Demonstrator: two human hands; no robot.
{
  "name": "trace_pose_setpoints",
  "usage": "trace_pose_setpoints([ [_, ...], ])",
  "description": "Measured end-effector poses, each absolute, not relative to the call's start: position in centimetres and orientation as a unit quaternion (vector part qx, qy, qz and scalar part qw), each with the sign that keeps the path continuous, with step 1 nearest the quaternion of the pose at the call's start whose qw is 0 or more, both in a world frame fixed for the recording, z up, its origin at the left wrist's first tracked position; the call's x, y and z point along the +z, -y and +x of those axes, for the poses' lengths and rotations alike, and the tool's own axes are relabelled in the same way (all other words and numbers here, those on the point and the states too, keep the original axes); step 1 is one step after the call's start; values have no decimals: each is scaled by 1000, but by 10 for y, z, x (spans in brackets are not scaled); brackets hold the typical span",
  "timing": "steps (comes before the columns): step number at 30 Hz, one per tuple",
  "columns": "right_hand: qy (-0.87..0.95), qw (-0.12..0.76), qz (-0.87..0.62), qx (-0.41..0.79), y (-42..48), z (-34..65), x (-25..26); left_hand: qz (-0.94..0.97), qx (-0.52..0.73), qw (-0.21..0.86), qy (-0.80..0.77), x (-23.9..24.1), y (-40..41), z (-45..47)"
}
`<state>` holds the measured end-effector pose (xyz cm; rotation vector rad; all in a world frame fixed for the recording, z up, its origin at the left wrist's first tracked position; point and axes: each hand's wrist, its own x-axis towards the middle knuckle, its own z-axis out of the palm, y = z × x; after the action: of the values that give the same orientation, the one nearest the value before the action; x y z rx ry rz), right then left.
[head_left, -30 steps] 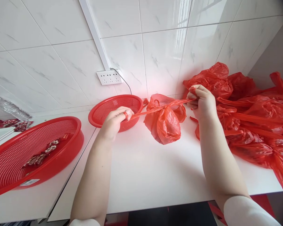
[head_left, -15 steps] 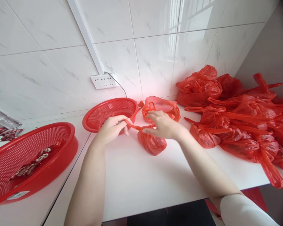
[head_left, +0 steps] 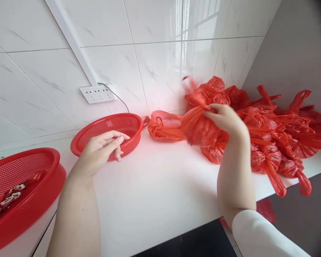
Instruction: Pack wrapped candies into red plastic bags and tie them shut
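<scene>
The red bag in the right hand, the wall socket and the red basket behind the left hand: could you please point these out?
Held red bag (head_left: 200,128), head view: its blurred body.
Wall socket (head_left: 97,94), head view: middle of its white plate.
Red basket (head_left: 115,123), head view: far inner mesh wall.

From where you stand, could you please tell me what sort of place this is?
Probably a workroom corner: red plastic bags heaped on a white table, a red basket of small packets, and a tiled wall.
</scene>
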<state>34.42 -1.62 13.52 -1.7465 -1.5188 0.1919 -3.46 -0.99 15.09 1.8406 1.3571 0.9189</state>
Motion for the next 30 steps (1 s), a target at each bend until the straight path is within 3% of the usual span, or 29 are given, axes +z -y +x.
trace_pose_setpoints([
  [2, 479, 530, -699, -4, 23, 380, 126, 702, 354, 331, -522, 150, 10, -31],
  [4, 369, 585, -719, -67, 24, 410, 111, 698, 369, 324, -522, 149, 11, -26],
  [8, 256, 528, -809, -27, 17, 443, 84, 684, 403, 313, -521, 149, 11, -18],
  [14, 256, 460, -845, 94, -2, 433, 78, 692, 389, 318, -518, 144, 4, -22],
  [18, 257, 461, -847, 60, -15, 420, 77, 702, 371, 322, -515, 138, -1, -25],
  [25, 355, 554, -736, -159, -33, 388, 88, 712, 356, 321, -513, 139, 0, -24],
  [28, 469, 557, -675, -121, -51, 355, 92, 720, 350, 319, -507, 139, -1, -25],
  [30, 554, 500, -665, -29, -66, 324, 85, 722, 348, 327, -500, 138, -1, -25],
])
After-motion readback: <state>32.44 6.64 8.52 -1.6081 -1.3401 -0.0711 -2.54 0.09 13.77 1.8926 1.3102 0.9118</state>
